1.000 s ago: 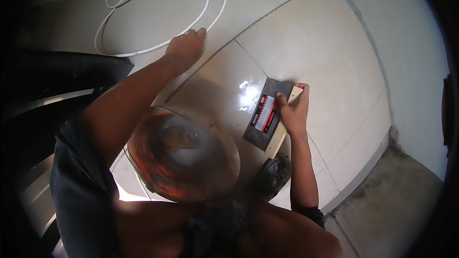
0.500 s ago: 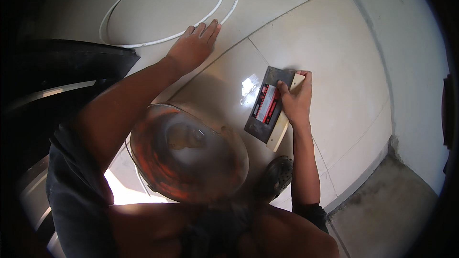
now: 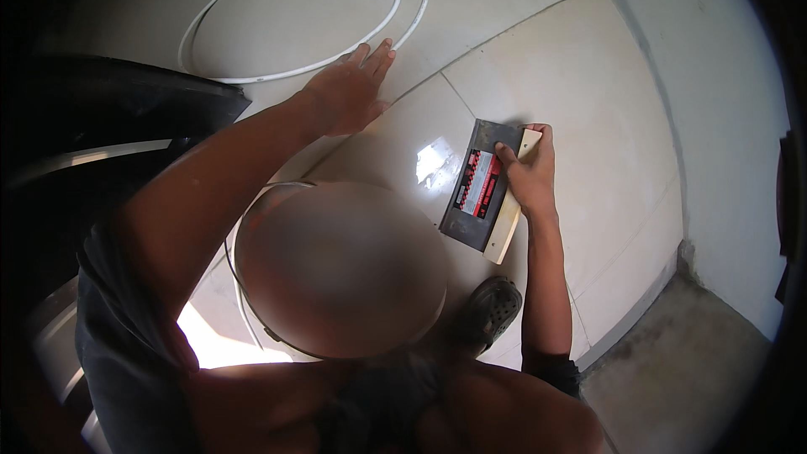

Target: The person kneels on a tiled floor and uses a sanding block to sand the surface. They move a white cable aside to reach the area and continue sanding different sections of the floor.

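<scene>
My right hand (image 3: 535,181) grips a wide scraper (image 3: 472,189) by its long cream handle. The thumb presses on its dark blade, which bears a red, black and white label, and the scraper is tilted over the tiled floor. My left hand (image 3: 353,91) is stretched out at the upper middle, fingers apart, by a white cable (image 3: 290,75); whether it presses on the floor I cannot tell. Between my arms, close to my legs, stands a round bucket (image 3: 252,307). A blurred brownish patch hides what is inside it.
Light-coloured floor tiles (image 3: 580,109) spread ahead, with a bright reflection left of the scraper. A dark clog (image 3: 498,307) is right of the bucket. A pale wall (image 3: 714,118) borders the right, above a rough grey patch (image 3: 681,370). Something large and black (image 3: 126,109) stands at left.
My left hand's fingers have spread, and its thumb now shows. The scraper and my right hand sit slightly farther right. The bucket's reddish inside has become blurred.
</scene>
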{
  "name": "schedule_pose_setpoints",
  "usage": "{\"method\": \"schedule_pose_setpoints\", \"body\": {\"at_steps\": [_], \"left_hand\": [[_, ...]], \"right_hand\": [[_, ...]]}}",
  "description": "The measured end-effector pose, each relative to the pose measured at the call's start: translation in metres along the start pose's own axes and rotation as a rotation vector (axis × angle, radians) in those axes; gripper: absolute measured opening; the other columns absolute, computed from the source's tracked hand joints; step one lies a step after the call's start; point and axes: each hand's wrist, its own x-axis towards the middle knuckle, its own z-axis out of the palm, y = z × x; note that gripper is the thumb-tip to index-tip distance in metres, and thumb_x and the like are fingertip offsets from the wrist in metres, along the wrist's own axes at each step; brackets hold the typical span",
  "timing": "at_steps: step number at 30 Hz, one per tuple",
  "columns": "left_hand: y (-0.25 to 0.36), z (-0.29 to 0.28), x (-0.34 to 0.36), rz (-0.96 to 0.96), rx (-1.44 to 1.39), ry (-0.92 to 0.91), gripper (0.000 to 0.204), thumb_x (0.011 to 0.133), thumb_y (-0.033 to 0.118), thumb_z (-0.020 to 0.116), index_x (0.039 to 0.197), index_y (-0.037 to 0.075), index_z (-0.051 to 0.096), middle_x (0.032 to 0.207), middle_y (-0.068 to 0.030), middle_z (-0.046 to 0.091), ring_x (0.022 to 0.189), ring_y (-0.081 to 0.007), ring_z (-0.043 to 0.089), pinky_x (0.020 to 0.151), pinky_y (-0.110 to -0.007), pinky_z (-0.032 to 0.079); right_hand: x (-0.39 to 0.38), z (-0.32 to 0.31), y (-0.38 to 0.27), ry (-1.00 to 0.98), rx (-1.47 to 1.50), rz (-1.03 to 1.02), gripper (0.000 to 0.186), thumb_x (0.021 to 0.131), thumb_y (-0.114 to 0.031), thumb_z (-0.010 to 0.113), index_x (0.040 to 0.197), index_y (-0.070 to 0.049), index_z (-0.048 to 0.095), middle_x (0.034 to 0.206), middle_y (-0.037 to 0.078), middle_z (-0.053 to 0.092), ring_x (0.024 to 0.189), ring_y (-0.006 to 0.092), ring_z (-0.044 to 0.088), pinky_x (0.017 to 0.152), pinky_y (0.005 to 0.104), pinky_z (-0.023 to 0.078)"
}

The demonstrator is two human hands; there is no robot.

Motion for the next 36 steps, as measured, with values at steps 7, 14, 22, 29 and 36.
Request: {"method": "schedule_pose_setpoints", "body": {"at_steps": [7, 14, 22, 29, 36], "left_hand": [[-0.010, -0.031, 0.006, -0.022, -0.173, -0.294, 0.103, 0.103, 0.052, 0.066, 0.168, -0.009, 0.014, 0.178, -0.0235, 0.014, 0.158, -0.0479, 0.030, 0.124, -0.049, 0.043], [0.000, -0.017, 0.013, -0.043, -0.094, -0.197, 0.114, 0.091, 0.051, 0.080, 0.166, -0.009, 0.020, 0.176, -0.0213, 0.023, 0.152, -0.0454, 0.039, 0.117, -0.047, 0.052], [0.001, -0.025, 0.016, -0.083, -0.075, -0.268, 0.122, 0.086, 0.051, 0.086, 0.167, -0.008, 0.017, 0.178, -0.0208, 0.019, 0.155, -0.0436, 0.036, 0.118, -0.048, 0.050], [0.005, -0.035, 0.018, -0.088, -0.019, -0.364, 0.136, 0.076, 0.053, 0.092, 0.168, -0.008, 0.014, 0.179, -0.0229, 0.014, 0.157, -0.0448, 0.034, 0.119, -0.049, 0.050], [0.009, -0.036, 0.023, -0.058, 0.016, -0.344, 0.137, 0.073, 0.056, 0.091, 0.167, -0.011, 0.016, 0.177, -0.0244, 0.019, 0.154, -0.0434, 0.039, 0.115, -0.048, 0.052]], "right_hand": [[0.009, 0.004, -0.003, 0.003, -0.094, -0.041, 0.051, 0.092, -0.011, 0.078, 0.130, -0.006, 0.046, 0.109, 0.022, 0.072, 0.100, 0.0356, 0.075, 0.093, 0.0450, 0.057], [0.014, 0.011, -0.015, 0.006, -0.151, -0.085, 0.051, 0.092, -0.015, 0.077, 0.130, -0.006, 0.045, 0.106, 0.026, 0.073, 0.096, 0.0417, 0.075, 0.091, 0.0476, 0.056], [-0.025, -0.020, 0.007, -0.193, -0.102, -0.060, 0.048, 0.091, -0.005, 0.080, 0.124, -0.007, 0.047, 0.099, 0.019, 0.075, 0.090, 0.0312, 0.077, 0.085, 0.0402, 0.059], [0.001, -0.018, 0.003, -0.271, -0.095, -0.155, 0.048, 0.088, -0.008, 0.086, 0.121, -0.007, 0.051, 0.096, 0.020, 0.075, 0.089, 0.0309, 0.077, 0.082, 0.0420, 0.059], [-0.008, 0.035, -0.025, -0.479, -0.321, -0.327, 0.059, 0.082, -0.013, 0.091, 0.124, -0.013, 0.050, 0.090, 0.025, 0.071, 0.091, 0.0459, 0.071, 0.083, 0.0524, 0.054]]}}
